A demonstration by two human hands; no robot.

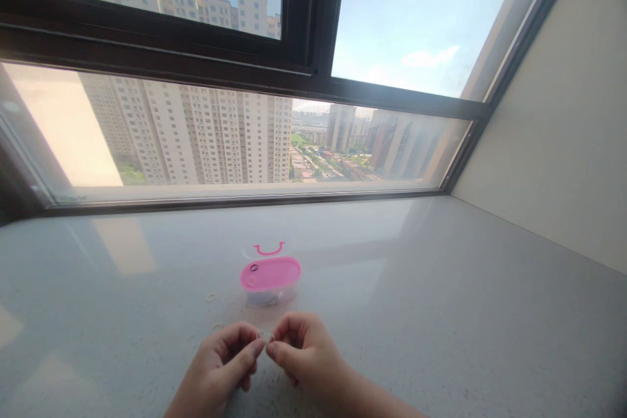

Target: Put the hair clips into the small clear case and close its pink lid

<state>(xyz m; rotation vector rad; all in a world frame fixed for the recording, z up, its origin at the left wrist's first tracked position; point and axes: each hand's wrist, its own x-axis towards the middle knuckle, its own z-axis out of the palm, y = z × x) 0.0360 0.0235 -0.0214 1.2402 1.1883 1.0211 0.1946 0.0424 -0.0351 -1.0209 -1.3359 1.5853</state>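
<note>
My left hand (220,366) and my right hand (308,353) meet low in the middle of the view. Both pinch a small pale elastic band (266,336) between thumb and fingers, and a little of it shows between the fingertips. Just beyond them stands an oval box (272,294) with clear sides and a pink top (279,272). A black ring (253,268) and a paler ring (251,281) are seen at the left of this pink surface. Left of the box, another pale band (210,297) lies on the counter; a further one (218,326) is partly hidden behind my left hand.
A pink curved handle (269,252) lies behind the box, with a faint clear outline around it. The pale speckled counter (441,313) runs back to a dark window frame (245,204). A plain wall (563,144) bounds the right side. Tall buildings stand outside.
</note>
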